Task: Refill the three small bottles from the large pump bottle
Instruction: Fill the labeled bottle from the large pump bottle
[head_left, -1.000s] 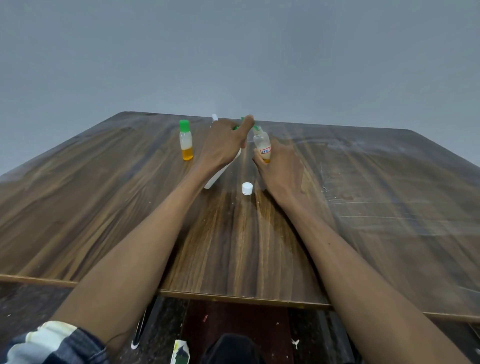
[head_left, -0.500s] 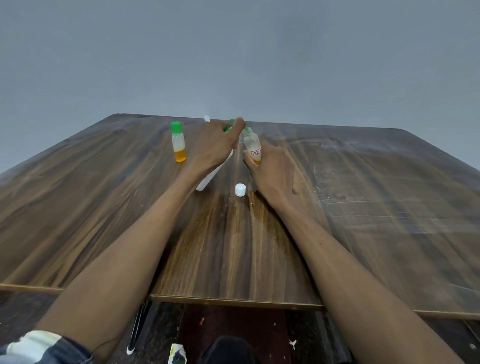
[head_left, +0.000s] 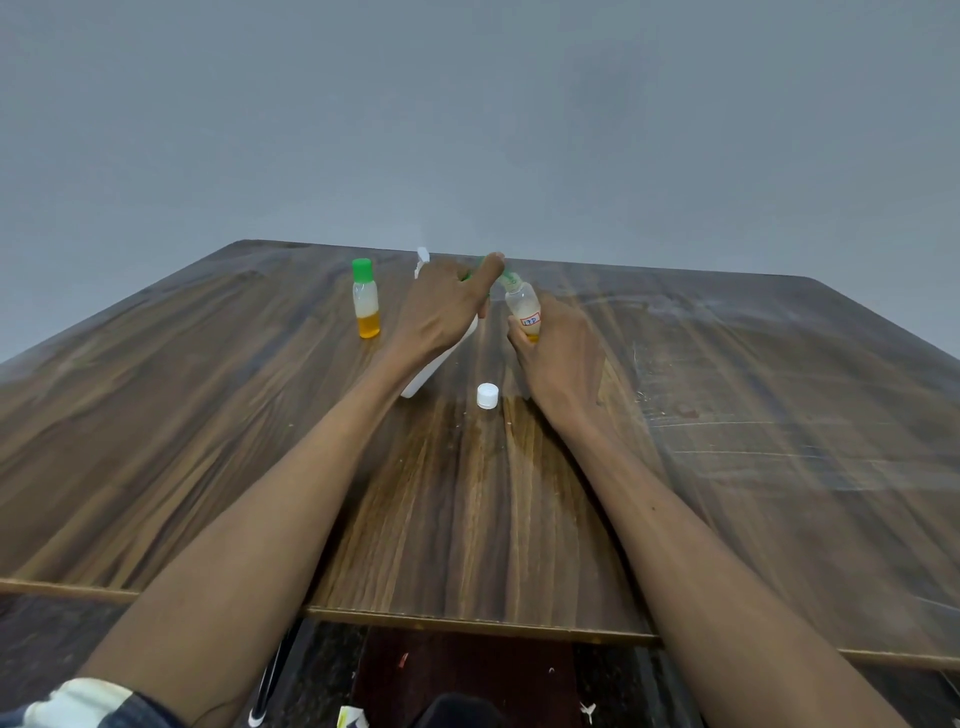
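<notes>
My left hand (head_left: 441, 312) lies over the top of the large white pump bottle (head_left: 418, 382) and grips it, thumb raised. The bottle's body slants out below my wrist and its white nozzle (head_left: 422, 255) pokes out behind my knuckles. My right hand (head_left: 558, 353) grips a small open bottle with a red-edged label (head_left: 523, 304), its neck tilted toward my left thumb. A bit of green (head_left: 467, 275) shows beside that thumb; I cannot tell what it belongs to. A second small bottle with a green cap (head_left: 366, 301) stands upright to the left, holding some orange liquid.
A loose white cap (head_left: 487, 396) lies on the wooden table (head_left: 208, 415) between my wrists. The table's near edge (head_left: 467, 621) runs below my forearms, with dark floor and scraps under it. A grey wall rises behind the table.
Both hands keep their hold and stay close together at the pump. Only my view has shifted slightly.
</notes>
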